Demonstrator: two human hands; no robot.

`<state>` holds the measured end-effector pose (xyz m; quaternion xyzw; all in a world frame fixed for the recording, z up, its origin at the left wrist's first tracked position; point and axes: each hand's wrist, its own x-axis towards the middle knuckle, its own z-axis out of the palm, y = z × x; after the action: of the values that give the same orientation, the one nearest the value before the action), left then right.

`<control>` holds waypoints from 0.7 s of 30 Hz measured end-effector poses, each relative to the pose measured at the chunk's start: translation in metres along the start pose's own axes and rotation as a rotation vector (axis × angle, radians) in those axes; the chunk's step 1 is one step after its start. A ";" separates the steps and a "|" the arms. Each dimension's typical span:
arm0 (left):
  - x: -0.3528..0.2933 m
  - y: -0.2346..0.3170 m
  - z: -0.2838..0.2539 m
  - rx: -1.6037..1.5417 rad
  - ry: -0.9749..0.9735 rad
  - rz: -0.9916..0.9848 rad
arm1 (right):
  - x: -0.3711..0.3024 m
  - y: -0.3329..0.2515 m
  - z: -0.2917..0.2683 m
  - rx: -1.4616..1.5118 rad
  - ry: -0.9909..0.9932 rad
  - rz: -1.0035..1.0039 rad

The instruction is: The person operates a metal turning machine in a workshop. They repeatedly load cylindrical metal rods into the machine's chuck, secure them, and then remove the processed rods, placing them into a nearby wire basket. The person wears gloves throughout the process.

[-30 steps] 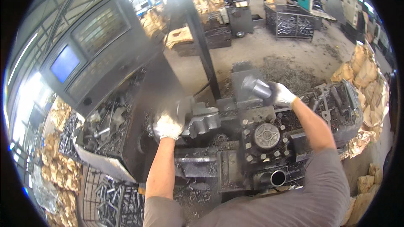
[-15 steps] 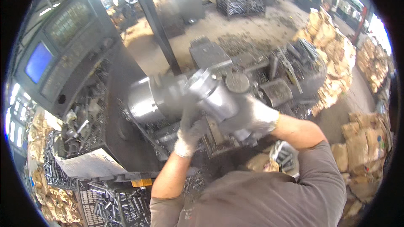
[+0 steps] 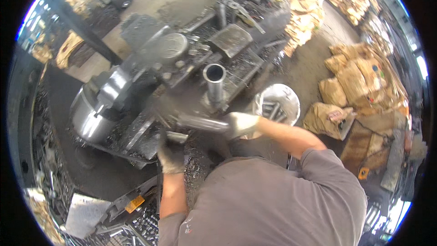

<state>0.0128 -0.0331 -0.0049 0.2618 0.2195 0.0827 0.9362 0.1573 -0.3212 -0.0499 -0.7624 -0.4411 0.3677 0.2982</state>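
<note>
My right hand (image 3: 241, 124), in a light work glove, grips one end of a long grey metal bar (image 3: 200, 122) lying across the front of a dark lathe. Beside it, my left hand (image 3: 171, 154), in a dirty glove, rests on the machine's front edge under the bar's other end; whether it grips anything is hidden. A steel chuck (image 3: 98, 105) sits to the left. An upright metal tube (image 3: 215, 84) stands on the tool turret just above the bar.
A round metal bucket (image 3: 280, 102) with a few pieces inside stands on the floor to the right. Brown sacks (image 3: 350, 86) pile up further right. A crate of metal parts (image 3: 145, 225) sits at the lower left. Metal chips cover the machine bed.
My view has swung right and down. My right hand, which held a bulky metal piece near the chuck, now grips a long bar in front of the turret. My left hand dropped lower.
</note>
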 end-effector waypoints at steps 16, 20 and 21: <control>-0.030 0.011 0.029 0.315 -0.043 -0.162 | -0.071 0.000 -0.105 -0.003 0.873 0.376; -0.049 0.002 0.061 0.260 -0.073 -0.280 | 0.018 -0.072 -0.099 -0.042 0.689 0.176; -0.052 0.002 0.051 0.235 0.014 -0.386 | 0.023 -0.088 -0.102 0.028 0.631 0.272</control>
<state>-0.0105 -0.0687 0.0539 0.3215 0.2803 -0.1224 0.8962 0.2093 -0.2762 0.0686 -0.8861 -0.2164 0.1565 0.3787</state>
